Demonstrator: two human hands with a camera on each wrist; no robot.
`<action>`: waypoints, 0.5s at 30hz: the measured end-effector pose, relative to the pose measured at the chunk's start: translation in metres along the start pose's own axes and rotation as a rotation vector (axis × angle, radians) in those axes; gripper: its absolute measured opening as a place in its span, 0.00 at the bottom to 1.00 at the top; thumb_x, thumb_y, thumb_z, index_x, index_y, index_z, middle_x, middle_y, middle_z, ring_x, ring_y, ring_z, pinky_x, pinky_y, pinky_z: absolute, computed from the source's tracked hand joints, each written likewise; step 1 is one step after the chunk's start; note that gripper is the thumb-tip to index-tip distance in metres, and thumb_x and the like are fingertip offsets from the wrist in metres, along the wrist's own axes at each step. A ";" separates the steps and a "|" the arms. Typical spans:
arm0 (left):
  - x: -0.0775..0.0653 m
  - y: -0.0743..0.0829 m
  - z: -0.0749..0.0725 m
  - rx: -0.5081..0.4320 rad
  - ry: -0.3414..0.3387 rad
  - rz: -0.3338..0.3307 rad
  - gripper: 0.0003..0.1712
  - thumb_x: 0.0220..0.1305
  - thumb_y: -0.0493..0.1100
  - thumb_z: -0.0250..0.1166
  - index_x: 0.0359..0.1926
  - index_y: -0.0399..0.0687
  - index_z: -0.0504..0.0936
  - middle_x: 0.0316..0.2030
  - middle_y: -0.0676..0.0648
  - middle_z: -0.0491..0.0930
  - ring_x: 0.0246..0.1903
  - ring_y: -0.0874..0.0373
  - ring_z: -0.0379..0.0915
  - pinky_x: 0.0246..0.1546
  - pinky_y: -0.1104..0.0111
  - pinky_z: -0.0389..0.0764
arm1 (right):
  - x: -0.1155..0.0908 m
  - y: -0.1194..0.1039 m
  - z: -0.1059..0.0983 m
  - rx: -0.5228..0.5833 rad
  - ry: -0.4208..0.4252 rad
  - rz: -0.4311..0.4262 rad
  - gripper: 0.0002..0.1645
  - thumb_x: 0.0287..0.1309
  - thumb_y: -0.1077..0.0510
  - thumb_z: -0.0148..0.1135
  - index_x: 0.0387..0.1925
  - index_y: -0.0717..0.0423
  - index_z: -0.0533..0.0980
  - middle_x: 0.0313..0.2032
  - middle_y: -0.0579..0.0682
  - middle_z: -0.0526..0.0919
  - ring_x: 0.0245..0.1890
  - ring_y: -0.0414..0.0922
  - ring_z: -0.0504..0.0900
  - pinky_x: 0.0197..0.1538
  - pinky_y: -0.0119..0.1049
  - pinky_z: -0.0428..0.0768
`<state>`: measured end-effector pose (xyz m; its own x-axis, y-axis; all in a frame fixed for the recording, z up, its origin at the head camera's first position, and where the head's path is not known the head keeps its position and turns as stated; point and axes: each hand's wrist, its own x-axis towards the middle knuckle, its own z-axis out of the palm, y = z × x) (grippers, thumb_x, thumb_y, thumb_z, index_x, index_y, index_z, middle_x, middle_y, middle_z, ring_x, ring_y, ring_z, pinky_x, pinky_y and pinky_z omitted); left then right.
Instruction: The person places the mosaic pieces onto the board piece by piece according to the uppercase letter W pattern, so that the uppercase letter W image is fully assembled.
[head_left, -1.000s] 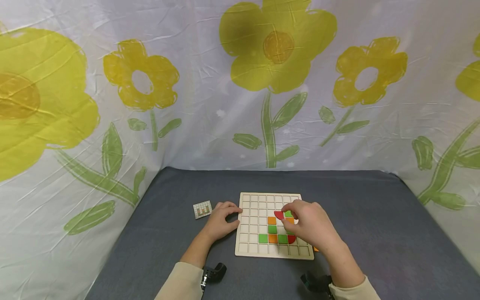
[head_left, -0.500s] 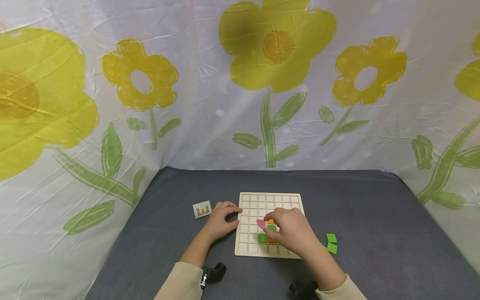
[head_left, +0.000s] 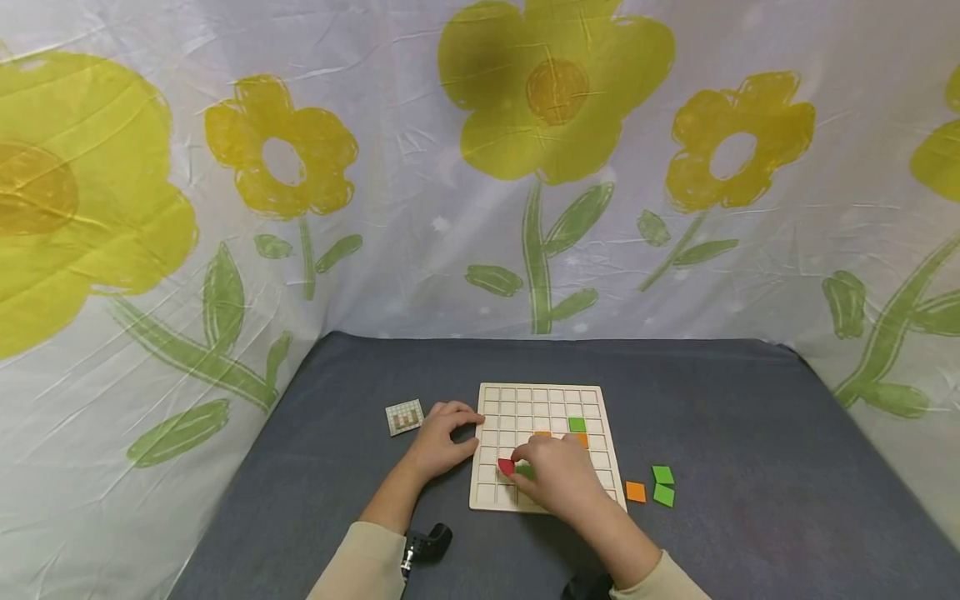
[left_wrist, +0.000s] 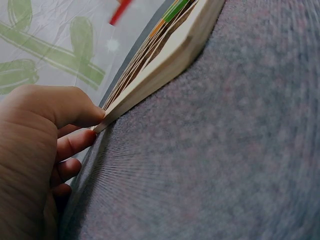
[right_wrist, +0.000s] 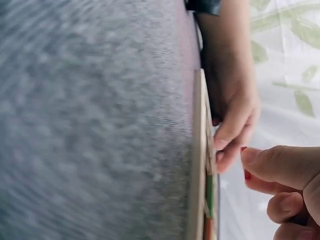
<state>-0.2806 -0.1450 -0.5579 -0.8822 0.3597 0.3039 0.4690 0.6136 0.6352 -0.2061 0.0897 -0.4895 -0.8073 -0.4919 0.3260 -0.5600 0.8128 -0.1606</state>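
A square wooden grid board (head_left: 491, 400) lies on the dark cloth. My left hand (head_left: 442, 442) rests at its left edge, with the thumb and index fingertips touching the rim a little apart. The thumb (left_wrist: 75, 106) lies right against that rim in the left wrist view. My right hand (head_left: 558, 475) pinches a red rounded tile (head_left: 506, 467) between thumb and index finger, over the board's lower left squares. Raised above the board, the red tile's edge (right_wrist: 247, 174) shows at the fingertips in the right wrist view. The right hand hides several tiles on the board.
A green tile (head_left: 577, 425) and an orange tile (head_left: 582, 439) sit on the board. Right of it lie a loose orange tile (head_left: 635, 492) and two green tiles (head_left: 663, 475). A small patterned card (head_left: 405, 417) lies to the left. A flowered curtain (head_left: 405, 208) hangs behind.
My right hand has carried the red tile leftward and toward me, from the board's right side to its lower left. My left hand has stayed at the edge.
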 end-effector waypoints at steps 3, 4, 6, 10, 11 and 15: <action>0.000 0.001 0.000 -0.004 -0.002 -0.001 0.18 0.61 0.39 0.71 0.54 0.49 0.88 0.51 0.50 0.80 0.54 0.50 0.70 0.56 0.48 0.73 | 0.000 0.001 0.005 0.004 -0.070 0.023 0.12 0.52 0.47 0.78 0.34 0.48 0.89 0.29 0.41 0.86 0.30 0.39 0.82 0.31 0.41 0.68; 0.000 0.001 0.000 -0.003 -0.003 0.000 0.18 0.61 0.39 0.71 0.54 0.49 0.88 0.51 0.50 0.80 0.54 0.50 0.70 0.56 0.48 0.73 | 0.000 0.002 0.007 0.008 -0.089 0.031 0.13 0.52 0.46 0.78 0.35 0.48 0.89 0.30 0.41 0.86 0.30 0.39 0.82 0.31 0.41 0.68; 0.001 0.000 0.000 -0.002 -0.001 0.003 0.18 0.61 0.39 0.71 0.53 0.49 0.88 0.51 0.50 0.80 0.54 0.50 0.70 0.56 0.48 0.73 | 0.000 0.003 0.009 0.015 -0.117 0.040 0.14 0.52 0.45 0.78 0.34 0.48 0.89 0.31 0.41 0.86 0.31 0.39 0.82 0.32 0.41 0.69; 0.001 -0.001 0.000 0.002 0.001 0.005 0.18 0.61 0.39 0.71 0.53 0.50 0.88 0.51 0.51 0.80 0.54 0.50 0.70 0.56 0.49 0.73 | 0.000 0.005 0.013 0.023 -0.124 0.042 0.13 0.51 0.45 0.78 0.34 0.48 0.89 0.31 0.41 0.87 0.31 0.38 0.82 0.31 0.42 0.69; 0.001 -0.001 0.000 0.003 0.001 0.004 0.18 0.61 0.39 0.71 0.53 0.50 0.88 0.51 0.51 0.80 0.54 0.50 0.70 0.56 0.49 0.73 | 0.000 0.006 0.014 0.024 -0.121 0.042 0.13 0.52 0.46 0.78 0.34 0.48 0.89 0.31 0.41 0.87 0.31 0.38 0.82 0.31 0.41 0.69; 0.001 -0.002 0.001 0.003 0.000 0.000 0.19 0.61 0.39 0.71 0.54 0.50 0.88 0.51 0.51 0.80 0.55 0.51 0.70 0.56 0.49 0.73 | 0.000 0.006 0.017 0.032 -0.114 0.042 0.12 0.52 0.47 0.78 0.35 0.48 0.89 0.32 0.40 0.87 0.31 0.38 0.82 0.30 0.40 0.66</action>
<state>-0.2824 -0.1453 -0.5595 -0.8820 0.3597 0.3045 0.4695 0.6153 0.6332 -0.2127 0.0896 -0.5066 -0.8449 -0.4917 0.2104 -0.5297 0.8237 -0.2023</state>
